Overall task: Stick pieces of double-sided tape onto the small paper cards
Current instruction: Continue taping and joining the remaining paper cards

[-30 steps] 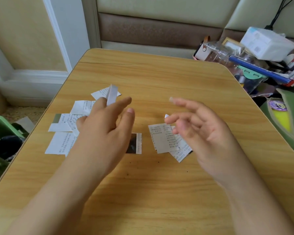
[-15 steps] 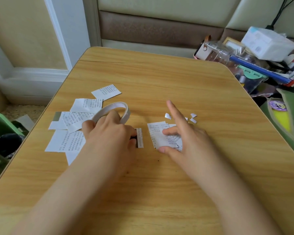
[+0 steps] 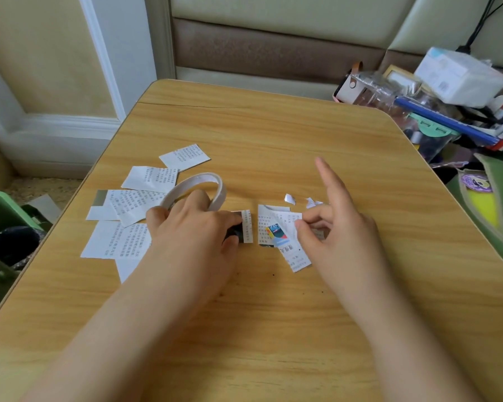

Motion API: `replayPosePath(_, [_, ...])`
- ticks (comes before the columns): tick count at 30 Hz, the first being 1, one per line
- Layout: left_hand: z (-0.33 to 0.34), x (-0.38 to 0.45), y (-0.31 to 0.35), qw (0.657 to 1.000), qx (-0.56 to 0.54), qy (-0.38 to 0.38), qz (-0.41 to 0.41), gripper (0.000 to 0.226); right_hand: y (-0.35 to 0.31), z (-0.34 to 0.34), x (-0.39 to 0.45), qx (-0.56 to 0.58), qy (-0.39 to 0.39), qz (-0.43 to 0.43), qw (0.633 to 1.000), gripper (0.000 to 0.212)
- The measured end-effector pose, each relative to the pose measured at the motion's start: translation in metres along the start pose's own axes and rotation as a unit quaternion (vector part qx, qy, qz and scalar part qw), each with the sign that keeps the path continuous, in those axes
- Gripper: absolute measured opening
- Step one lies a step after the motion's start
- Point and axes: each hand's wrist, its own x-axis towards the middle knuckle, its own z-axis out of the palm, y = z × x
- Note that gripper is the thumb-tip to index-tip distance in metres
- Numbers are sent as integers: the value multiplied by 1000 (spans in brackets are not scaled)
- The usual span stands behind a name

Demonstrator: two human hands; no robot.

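On the light wood-grain counter (image 3: 273, 132), the left hand (image 3: 192, 227) rests over the white ring-shaped roll of double-sided tape (image 3: 198, 188), its fingers curled round the near side of the roll while the fingertips press a small dark-and-white printed card (image 3: 244, 226) flat on the counter. Just beside it, the right hand (image 3: 340, 227) pinches the upper corner of a small white paper card with colour print (image 3: 288, 242) between thumb and middle fingers, the index finger held straight and pointing away. That card lies partly over another printed card (image 3: 266, 224) beneath it. A few tiny white paper scraps (image 3: 290, 198) sit just beyond the right hand. To the left of the roll, a loose overlapping spread of white printed paper cards (image 3: 137, 198) lies near the counter's left edge.
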Motion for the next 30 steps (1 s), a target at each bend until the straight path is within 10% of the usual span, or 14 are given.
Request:
replayPosePath(8, [-8, -2, -2, 994, -60, 94, -19, 25, -7, -22, -5, 236, -12, 123, 964, 85])
replayPosePath(23, [-3, -2, 4, 998, 4, -61, -7, 27, -3, -7, -13, 18, -89, 54, 994, 90])
replayPosePath(30, [2, -2, 5, 998, 21, -53, -9, 32, -12, -27, -16, 316, -122, 190, 921, 23])
